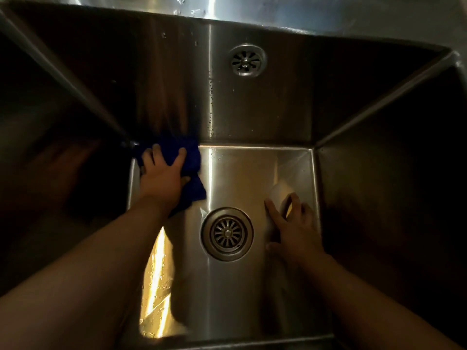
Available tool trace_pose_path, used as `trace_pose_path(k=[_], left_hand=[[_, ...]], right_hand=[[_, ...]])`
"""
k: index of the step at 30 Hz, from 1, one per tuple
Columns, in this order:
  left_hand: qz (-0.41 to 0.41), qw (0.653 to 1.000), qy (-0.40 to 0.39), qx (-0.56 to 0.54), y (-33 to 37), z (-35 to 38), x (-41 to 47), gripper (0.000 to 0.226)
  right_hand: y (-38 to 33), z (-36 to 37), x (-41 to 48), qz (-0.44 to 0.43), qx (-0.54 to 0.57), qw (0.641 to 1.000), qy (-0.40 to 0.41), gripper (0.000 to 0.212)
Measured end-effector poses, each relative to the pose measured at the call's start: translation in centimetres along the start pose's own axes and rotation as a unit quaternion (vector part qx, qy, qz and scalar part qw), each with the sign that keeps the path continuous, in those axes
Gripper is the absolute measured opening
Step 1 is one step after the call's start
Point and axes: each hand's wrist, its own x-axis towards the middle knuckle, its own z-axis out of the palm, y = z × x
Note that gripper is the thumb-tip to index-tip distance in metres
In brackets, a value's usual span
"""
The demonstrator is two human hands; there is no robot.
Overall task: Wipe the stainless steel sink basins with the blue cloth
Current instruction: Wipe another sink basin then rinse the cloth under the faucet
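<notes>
Forearms (83, 281) outstretched: left hand (161, 176) spread on blue cloth (193, 157), right hand (294, 226) gripping sponge (280, 191).

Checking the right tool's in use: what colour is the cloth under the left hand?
The cloth is dark blue; head view.

This looks like a kitchen's washing-up spot. A deep, square, brushed stainless steel sink basin (252, 117), beaded with water, has a round slotted metal drain strainer (227, 234) in its floor and a round overflow grille (246, 60) on its far wall. A white rectangular sponge (280, 195) is near the floor's right edge.
</notes>
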Motion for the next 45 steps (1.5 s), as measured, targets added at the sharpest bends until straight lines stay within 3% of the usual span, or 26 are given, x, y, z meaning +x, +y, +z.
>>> trace_pose_path(k=[6, 13, 20, 30, 38, 45], left_hand=[[0.125, 0.991, -0.043, 0.025, 10.7, 1.7, -2.0, 0.075], [0.15, 0.986, -0.07, 0.015, 16.8, 3.5, -1.8, 0.076], [0.157, 0.986, -0.052, 0.0, 13.9, 3.7, -1.6, 0.076], [0.025, 0.998, -0.02, 0.051, -4.5, 0.0, -1.3, 0.075], [0.015, 0.987, -0.048, 0.152, -3.3, 0.0, -4.1, 0.069], [0.027, 0.971, -0.102, 0.216, -2.8, 1.5, -11.3, 0.082]], right_hand=[[-0.2, -0.1, -0.2, 0.011, 0.019, 1.0, 0.002, 0.108], [-0.1, 0.3, 0.0, 0.049, 0.056, 0.996, 0.042, 0.12], [-0.1, 0.1, -0.3, 0.036, 0.049, 0.997, 0.045, 0.117], [-0.1, -0.2, -0.4, 0.028, 0.011, 0.999, 0.046, 0.115], [-0.1, -0.3, -0.3, 0.026, 0.013, 0.999, 0.038, 0.117], [0.0, 0.0, -0.3, 0.031, 0.005, 0.999, 0.023, 0.12]])
